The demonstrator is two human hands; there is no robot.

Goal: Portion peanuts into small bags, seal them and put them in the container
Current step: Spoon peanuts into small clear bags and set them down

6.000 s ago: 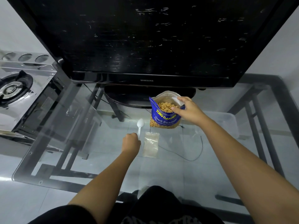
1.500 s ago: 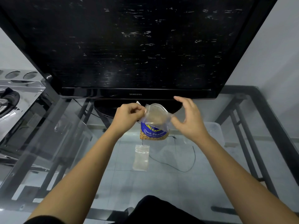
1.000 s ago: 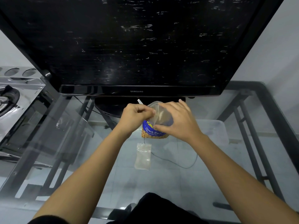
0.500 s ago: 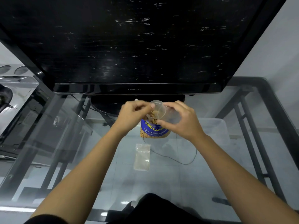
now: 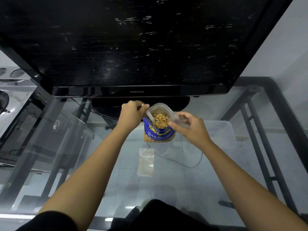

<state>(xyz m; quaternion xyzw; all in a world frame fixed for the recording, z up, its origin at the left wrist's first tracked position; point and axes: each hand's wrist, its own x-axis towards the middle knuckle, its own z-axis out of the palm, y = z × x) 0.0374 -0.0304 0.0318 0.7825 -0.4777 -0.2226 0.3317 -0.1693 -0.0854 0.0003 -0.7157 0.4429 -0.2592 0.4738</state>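
Since half a second ago, left hand [image 5: 131,114] dips spoon [image 5: 150,117] into peanut bag [image 5: 158,129] on tabletop [image 5: 166,184]; right hand [image 5: 188,125] pinches small bag [image 5: 177,120] open alongside, ready for filling. Container [image 5: 223,130] waits right.

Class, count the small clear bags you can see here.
2: one small clear bag in the right hand, one flat on the glass table. Others may be hidden.
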